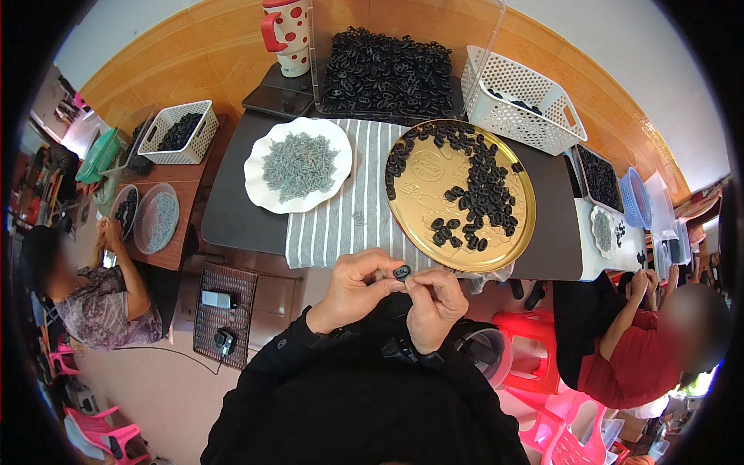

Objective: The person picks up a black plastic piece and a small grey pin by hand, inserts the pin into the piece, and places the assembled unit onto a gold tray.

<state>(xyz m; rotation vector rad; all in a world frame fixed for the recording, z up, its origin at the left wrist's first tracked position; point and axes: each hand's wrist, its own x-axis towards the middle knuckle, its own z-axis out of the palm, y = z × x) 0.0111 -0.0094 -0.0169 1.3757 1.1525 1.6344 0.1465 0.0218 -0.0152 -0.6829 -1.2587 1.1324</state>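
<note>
In front of my chest, just off the table's near edge, my left hand (358, 288) pinches a small black oval plastic piece (401, 272) between thumb and fingers. My right hand (435, 306) meets it from the other side, its thumb and fingertips pressed together by the piece; whatever lies in them is too small to make out. Beyond my hands, a round gold tray (422, 198) carries many similar black pieces (484, 186), some with holes showing. To its left, a white scalloped plate (257, 174) bears a heap of thin grey-green parts (298, 164), perhaps springs.
A striped cloth (325, 236) lies under plate and tray. Behind stand a clear bin of black pieces (387, 74), a white perforated basket (535, 128) and a dotted tumbler (288, 39). Co-workers sit left (101, 298) and right (628, 349); red stools (531, 353) are at my right.
</note>
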